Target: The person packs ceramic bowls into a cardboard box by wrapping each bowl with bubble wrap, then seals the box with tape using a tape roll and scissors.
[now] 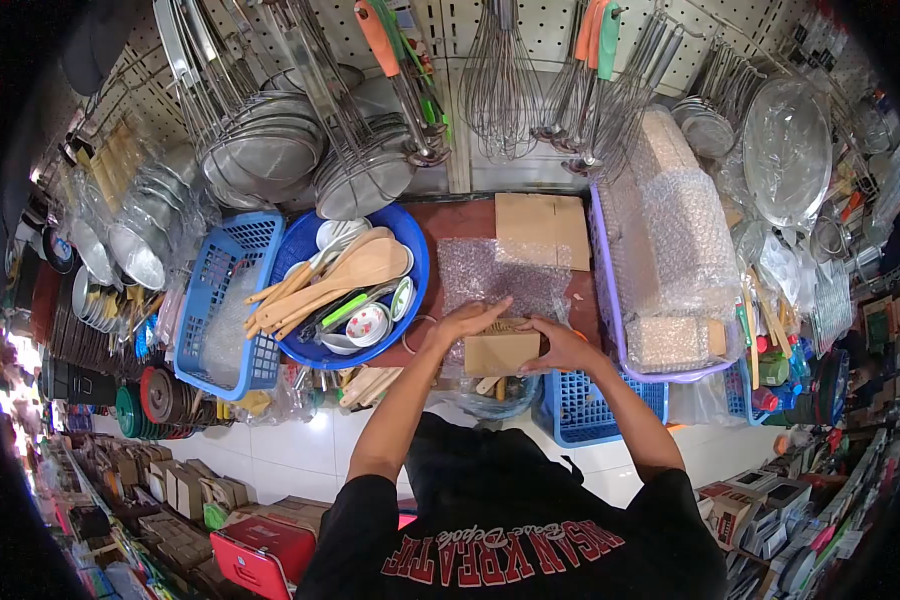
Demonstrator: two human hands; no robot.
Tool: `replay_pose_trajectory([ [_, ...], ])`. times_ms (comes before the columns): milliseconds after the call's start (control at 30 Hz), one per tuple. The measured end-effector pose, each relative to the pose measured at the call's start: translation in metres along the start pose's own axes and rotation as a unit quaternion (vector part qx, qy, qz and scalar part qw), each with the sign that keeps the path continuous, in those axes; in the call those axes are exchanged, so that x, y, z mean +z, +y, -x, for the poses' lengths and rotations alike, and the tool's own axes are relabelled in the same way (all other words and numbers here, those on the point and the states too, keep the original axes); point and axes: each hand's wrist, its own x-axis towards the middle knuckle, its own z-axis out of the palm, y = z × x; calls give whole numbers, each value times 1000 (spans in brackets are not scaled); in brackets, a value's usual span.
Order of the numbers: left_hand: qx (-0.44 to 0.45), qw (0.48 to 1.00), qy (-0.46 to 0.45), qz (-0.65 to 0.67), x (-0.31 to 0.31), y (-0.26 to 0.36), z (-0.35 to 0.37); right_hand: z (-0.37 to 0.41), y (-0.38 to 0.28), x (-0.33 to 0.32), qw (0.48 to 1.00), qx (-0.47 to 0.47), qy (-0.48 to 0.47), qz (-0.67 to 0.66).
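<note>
A small brown cardboard box [502, 356] is between my two hands at the front edge of the table. My left hand [473, 319] grips its far left corner, with fingers stretched along the far side. On the right side, my right hand [562, 348] holds the box between thumb and fingers. Part of the box's far side is hidden by the hands. Just beyond it a sheet of bubble wrap [490, 271] lies flat, reaching partly over a flat cardboard piece [542, 229] at the back of the table.
Left stands a blue bowl [417, 235] with wooden spatulas [355, 268] and small dishes, beside a blue basket [189, 345]. A purple-rimmed basket [610, 290] with bubble-wrapped boxes [675, 230] stands right. Whisks [505, 90] and strainers [260, 160] hang above. Below is another blue basket [600, 435].
</note>
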Motion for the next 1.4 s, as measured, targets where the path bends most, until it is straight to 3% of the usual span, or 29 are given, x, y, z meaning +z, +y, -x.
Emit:
replay_pose_trajectory([
  [133,-34,999,-16,0,-15,8,4,-3,-9,-8,1000,23,-4,-5],
  [267,-23,999,39,-1,-10,-9,-21,-10,-6,-16,1000,26,-3,13],
  [333,3,998,57,-6,-13,3,-8,-19,3,-18,998,52,-22,3],
  [433,-64,994,90,19,-13,-9,-28,-24,-15,-30,985,142,-72,-59],
  [467,5,989,145,12,-9,-11,-28,-25,-23,-33,975,180,-92,-87],
  [567,181,938,294,-14,15,3,8,-35,15,-24,991,104,-78,-22],
  [633,260,888,377,-38,36,30,47,-30,-5,-29,979,160,-120,-48],
  [667,274,882,376,-75,53,31,58,-29,-13,-31,970,188,-140,-61],
  [767,302,847,391,-195,111,26,85,-35,27,-20,980,103,-150,-79],
  [900,244,852,366,-285,155,13,102,-49,47,-12,979,90,-176,-58],
  [1067,189,823,365,-393,165,-1,89,-47,-21,-44,953,172,-244,-51],
  [1167,169,783,403,-442,170,-11,66,-67,26,-35,953,136,-257,-82],
  [1200,165,780,413,-440,168,-11,60,-57,-10,-46,946,181,-244,-110],
  [1267,158,773,432,-438,161,-9,48,-73,28,-40,939,217,-251,-94],
  [1400,124,769,412,-474,141,0,39,-82,35,-42,919,299,-234,-107],
])
